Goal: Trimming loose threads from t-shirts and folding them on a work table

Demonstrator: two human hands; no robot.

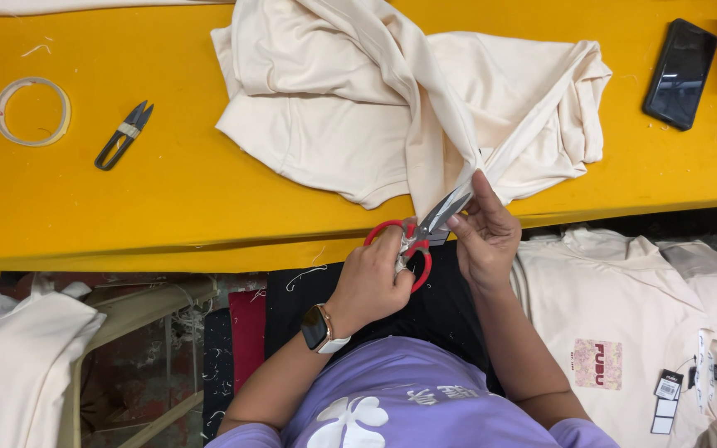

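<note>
- Down at the near right, a cream shirt (pixel 624 332) is lying flat, with a small pink square patch (pixel 597 363) on its front.
- Just right of that patch, white paper tags (pixel 665 398) with black marks are hanging in a little stack.
- Another cream shirt (pixel 18 357) is sitting at the near left, with a bit of a pink patch peeking out at its bottom corner.
- Both arms are coming up from the purple top (pixel 408 398) at the near edge, bent at the elbows, meeting just past the edge of the yellow table (pixel 126 216).
- The left hand (pixel 371 278), with a watch (pixel 319 328) on its wrist, is closing around the red handles of the scissors (pixel 421 236). Its fingers are going through the loops.
- The scissor blades are pointing up and to the right, slightly apart, at the cloth.
- The right hand (pixel 485 236) is pinching a corner of the cream cloth (pixel 408 108) between thumb and fingers, right by the blade tips.
- The cream cloth is lying bunched up in the middle of the table, with one pulled fold reaching down to the hands.
- Small black thread snips (pixel 124 135) and a ring of clear tape (pixel 32 110) are resting at the far left.
- A black phone (pixel 680 73) is lying at the far right.
</note>
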